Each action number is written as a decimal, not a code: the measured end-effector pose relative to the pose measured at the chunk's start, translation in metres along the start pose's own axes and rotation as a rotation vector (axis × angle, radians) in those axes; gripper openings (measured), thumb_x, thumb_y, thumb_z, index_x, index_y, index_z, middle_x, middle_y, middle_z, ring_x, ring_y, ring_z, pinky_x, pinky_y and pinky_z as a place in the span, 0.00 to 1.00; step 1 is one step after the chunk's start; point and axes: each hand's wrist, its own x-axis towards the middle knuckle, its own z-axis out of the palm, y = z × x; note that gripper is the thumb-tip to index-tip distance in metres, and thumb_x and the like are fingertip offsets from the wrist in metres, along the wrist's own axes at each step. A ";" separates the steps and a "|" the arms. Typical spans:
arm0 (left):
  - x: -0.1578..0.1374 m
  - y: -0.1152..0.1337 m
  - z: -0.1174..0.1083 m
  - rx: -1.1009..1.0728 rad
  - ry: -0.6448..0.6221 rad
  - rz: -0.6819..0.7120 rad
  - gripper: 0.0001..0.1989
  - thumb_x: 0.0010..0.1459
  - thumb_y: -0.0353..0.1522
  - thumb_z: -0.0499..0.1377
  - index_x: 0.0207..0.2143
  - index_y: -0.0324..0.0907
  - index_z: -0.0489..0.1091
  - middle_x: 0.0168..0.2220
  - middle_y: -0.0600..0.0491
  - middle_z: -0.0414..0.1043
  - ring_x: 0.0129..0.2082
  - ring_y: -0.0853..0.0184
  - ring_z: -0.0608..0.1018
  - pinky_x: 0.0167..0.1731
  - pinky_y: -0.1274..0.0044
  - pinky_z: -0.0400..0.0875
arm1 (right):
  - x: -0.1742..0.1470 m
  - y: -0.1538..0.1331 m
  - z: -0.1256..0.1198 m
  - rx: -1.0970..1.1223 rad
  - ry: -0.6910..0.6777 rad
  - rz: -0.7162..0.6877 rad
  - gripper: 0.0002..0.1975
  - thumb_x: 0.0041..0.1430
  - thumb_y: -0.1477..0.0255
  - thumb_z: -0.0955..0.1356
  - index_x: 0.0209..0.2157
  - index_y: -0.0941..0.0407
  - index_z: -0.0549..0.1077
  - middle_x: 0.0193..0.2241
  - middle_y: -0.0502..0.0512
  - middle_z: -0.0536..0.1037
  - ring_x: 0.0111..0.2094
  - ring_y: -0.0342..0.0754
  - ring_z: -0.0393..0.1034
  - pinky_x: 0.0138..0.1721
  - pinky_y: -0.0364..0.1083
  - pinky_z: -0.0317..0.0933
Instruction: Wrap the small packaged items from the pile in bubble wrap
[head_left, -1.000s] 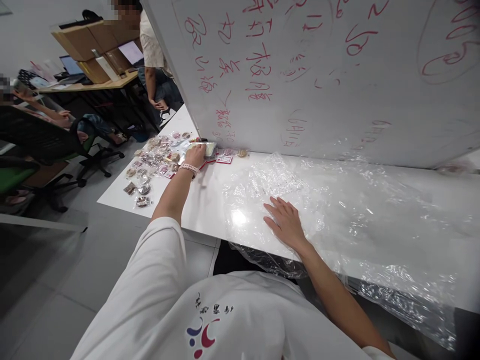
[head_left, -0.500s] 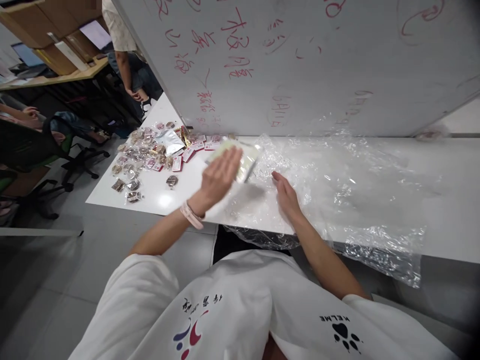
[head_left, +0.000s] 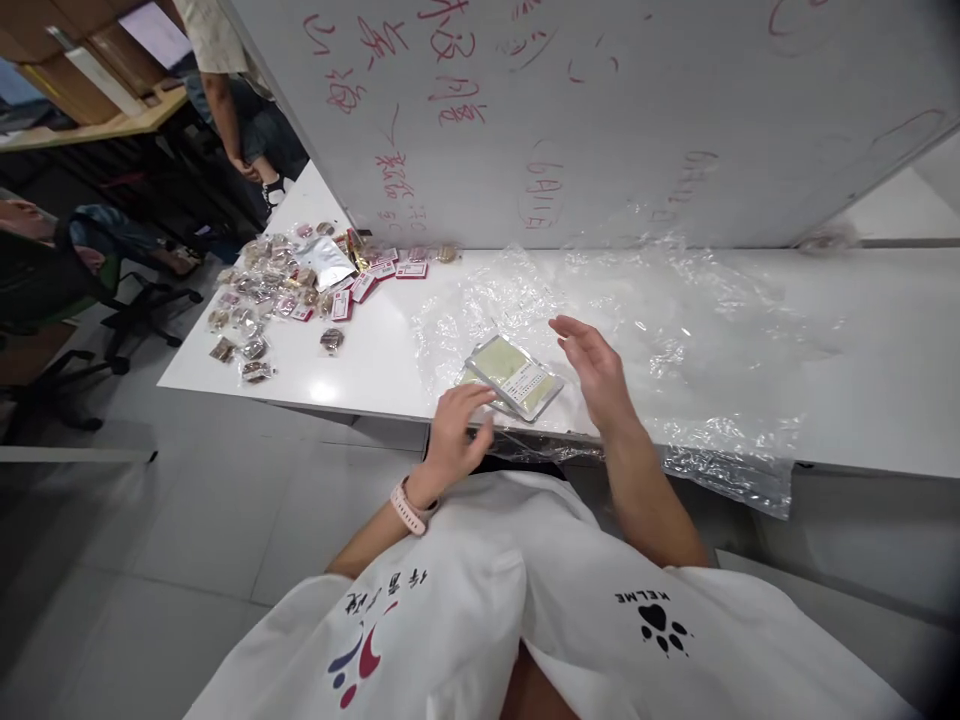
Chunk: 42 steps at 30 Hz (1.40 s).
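Lying between the two hands, just past the fingertips of the left hand (head_left: 457,432), is a green-and-silver pouch (head_left: 511,368), set slantwise over a second pouch (head_left: 469,378) that peeps out on the left hand's side. The left fingers bend at the pouches' near edge, thumb spread away from them; whether they touch, I cannot tell. The right hand (head_left: 596,372) hangs just right of the pouch, fingers extended, grasping nothing.

The step in hand looks like laying out or squaring the pair. A firm hold would, I judge, call for both palms closing in from the sides without snagging the plastic film (head_left: 675,365) beneath.

Close below the pouches, near the left thumb, runs the front edge of the table (head_left: 382,370), with film hanging over it, so sliding nearer risks a drop. Left of the left hand is a bare stretch, then wrapped pieces (head_left: 256,371). Right of the right hand, only film spreads widely; beyond both hands, the whiteboard (head_left: 600,150) limits reach.
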 end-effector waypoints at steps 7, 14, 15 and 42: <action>-0.069 -0.056 0.018 -0.694 0.305 -0.880 0.23 0.54 0.48 0.62 0.50 0.52 0.65 0.58 0.48 0.68 0.59 0.59 0.71 0.53 0.67 0.69 | -0.105 -0.020 -0.025 -0.157 -0.635 0.246 0.21 0.68 0.57 0.62 0.32 0.54 0.79 0.32 0.54 0.80 0.33 0.47 0.75 0.35 0.45 0.70; -0.045 -0.051 0.002 -1.029 -0.243 -0.858 0.16 0.50 0.45 0.67 0.25 0.42 0.72 0.19 0.55 0.68 0.20 0.70 0.70 0.28 0.75 0.66 | -0.091 0.000 0.007 -0.392 -0.067 -0.050 0.15 0.67 0.60 0.62 0.38 0.53 0.77 0.40 0.56 0.79 0.43 0.51 0.72 0.43 0.49 0.68; -0.040 -0.048 -0.005 -1.023 -0.250 -0.815 0.15 0.50 0.43 0.66 0.22 0.41 0.71 0.17 0.56 0.66 0.19 0.72 0.67 0.26 0.76 0.64 | -0.081 0.003 0.012 -0.442 -0.029 -0.132 0.14 0.67 0.61 0.63 0.40 0.52 0.77 0.44 0.57 0.78 0.47 0.53 0.71 0.47 0.51 0.67; -0.047 -0.039 0.005 -1.468 -0.040 -0.877 0.18 0.49 0.44 0.68 0.37 0.40 0.75 0.38 0.49 0.76 0.32 0.68 0.76 0.33 0.76 0.71 | -0.039 0.060 0.029 -0.741 -0.156 -0.222 0.24 0.65 0.55 0.63 0.59 0.50 0.67 0.65 0.53 0.62 0.67 0.58 0.50 0.63 0.59 0.48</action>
